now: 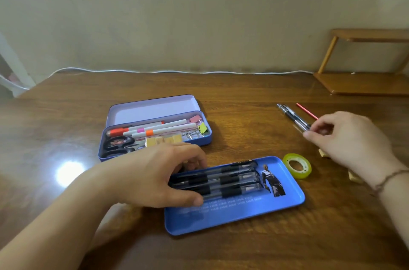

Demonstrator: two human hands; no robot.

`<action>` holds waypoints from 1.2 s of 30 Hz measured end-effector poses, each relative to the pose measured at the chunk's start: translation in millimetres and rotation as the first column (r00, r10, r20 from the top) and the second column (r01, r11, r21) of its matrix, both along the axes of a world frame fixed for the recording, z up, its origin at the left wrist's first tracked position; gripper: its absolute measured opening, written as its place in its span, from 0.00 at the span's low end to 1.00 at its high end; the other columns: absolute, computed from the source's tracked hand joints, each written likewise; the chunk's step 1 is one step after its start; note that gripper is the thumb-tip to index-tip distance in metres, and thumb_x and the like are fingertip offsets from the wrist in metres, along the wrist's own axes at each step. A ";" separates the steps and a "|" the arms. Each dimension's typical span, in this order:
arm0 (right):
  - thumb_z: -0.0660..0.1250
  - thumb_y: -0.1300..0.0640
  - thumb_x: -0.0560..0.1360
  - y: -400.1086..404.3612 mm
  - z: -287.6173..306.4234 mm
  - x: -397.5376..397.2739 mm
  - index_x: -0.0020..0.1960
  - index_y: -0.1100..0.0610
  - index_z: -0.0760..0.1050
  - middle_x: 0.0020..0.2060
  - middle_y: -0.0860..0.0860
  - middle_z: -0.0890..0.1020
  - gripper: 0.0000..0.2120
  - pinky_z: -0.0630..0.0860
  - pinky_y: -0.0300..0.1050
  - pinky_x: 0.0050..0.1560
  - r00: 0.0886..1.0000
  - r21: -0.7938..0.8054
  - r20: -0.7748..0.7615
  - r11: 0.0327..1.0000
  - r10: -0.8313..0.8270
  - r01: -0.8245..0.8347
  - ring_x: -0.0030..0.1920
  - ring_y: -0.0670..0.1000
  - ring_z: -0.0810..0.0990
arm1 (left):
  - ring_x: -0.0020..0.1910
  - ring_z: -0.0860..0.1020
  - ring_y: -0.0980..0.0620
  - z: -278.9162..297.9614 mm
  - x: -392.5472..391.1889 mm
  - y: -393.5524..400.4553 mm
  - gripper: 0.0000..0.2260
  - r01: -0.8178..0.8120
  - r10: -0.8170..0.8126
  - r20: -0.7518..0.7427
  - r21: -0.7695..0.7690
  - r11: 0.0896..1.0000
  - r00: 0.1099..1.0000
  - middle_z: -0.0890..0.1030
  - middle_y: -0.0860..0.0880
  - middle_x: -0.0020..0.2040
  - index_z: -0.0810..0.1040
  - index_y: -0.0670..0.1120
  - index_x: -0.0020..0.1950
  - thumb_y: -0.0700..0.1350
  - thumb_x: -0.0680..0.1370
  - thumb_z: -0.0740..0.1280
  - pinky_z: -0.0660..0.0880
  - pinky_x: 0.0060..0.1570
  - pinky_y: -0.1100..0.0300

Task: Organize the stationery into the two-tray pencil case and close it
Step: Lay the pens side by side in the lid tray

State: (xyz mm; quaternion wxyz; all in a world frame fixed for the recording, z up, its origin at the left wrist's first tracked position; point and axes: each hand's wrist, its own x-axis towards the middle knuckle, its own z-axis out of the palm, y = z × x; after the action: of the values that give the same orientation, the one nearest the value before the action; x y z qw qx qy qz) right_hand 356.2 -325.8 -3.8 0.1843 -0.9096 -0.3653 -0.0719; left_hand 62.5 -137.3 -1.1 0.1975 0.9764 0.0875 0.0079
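Note:
The purple pencil case point(199, 140) lies open at centre with its lid point(152, 108) tilted back. Inside are markers point(159, 128), scissors point(118, 144), binder clips point(202, 127) and tan erasers point(163, 140). In front lies the loose blue tray point(243, 214) with several black pens point(232, 179) in it. My left hand point(155, 177) rests on the tray's left end, its fingers over the pens' ends. My right hand point(352, 139) reaches to the loose black pens point(292, 115) at the right and pinches their near ends. A red pencil point(306, 111) lies beside them.
A yellow-green tape roll point(297, 165) sits just right of the blue tray. Small tan pieces point(354, 178) lie partly hidden under my right wrist. A wooden shelf point(363, 84) stands at the back right, and a white cable point(155, 70) runs along the wall.

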 end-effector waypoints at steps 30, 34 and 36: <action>0.67 0.37 0.66 -2.9 3.5 -94.3 0.41 0.41 0.79 0.32 0.40 0.76 0.10 0.74 0.43 0.36 0.660 -0.031 -0.127 0.662 0.741 -0.749 0.41 0.43 0.74 | 0.43 0.76 0.57 4.7 -1.9 1.2 0.11 0.017 -0.017 0.063 0.002 1.000 0.998 0.76 0.60 0.44 0.74 0.59 0.52 0.59 0.73 0.69 0.75 0.42 0.59; 0.67 0.37 0.66 -2.0 4.3 -95.5 0.42 0.42 0.79 0.32 0.41 0.76 0.11 0.73 0.40 0.35 0.656 -0.055 -0.124 0.655 0.744 -0.753 0.42 0.44 0.74 | 0.45 0.76 0.58 6.2 -4.4 0.3 0.15 0.012 -0.012 0.033 -0.017 1.000 0.999 0.75 0.61 0.46 0.73 0.61 0.53 0.62 0.70 0.70 0.76 0.44 0.57; 0.65 0.37 0.66 -2.4 4.9 -95.7 0.42 0.42 0.79 0.33 0.41 0.76 0.12 0.73 0.41 0.35 0.656 -0.056 -0.121 0.654 0.745 -0.754 0.43 0.44 0.75 | 0.46 0.76 0.58 6.5 -4.4 -0.2 0.15 0.010 -0.010 0.020 -0.024 1.000 1.000 0.76 0.61 0.46 0.73 0.62 0.54 0.61 0.70 0.69 0.76 0.44 0.57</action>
State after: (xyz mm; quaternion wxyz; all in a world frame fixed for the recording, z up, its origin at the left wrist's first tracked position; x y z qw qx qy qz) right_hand 260.5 -328.3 1.1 0.1669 -0.6881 -0.7028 0.0688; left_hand 58.1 -137.5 5.4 0.2102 0.9742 0.0809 0.0156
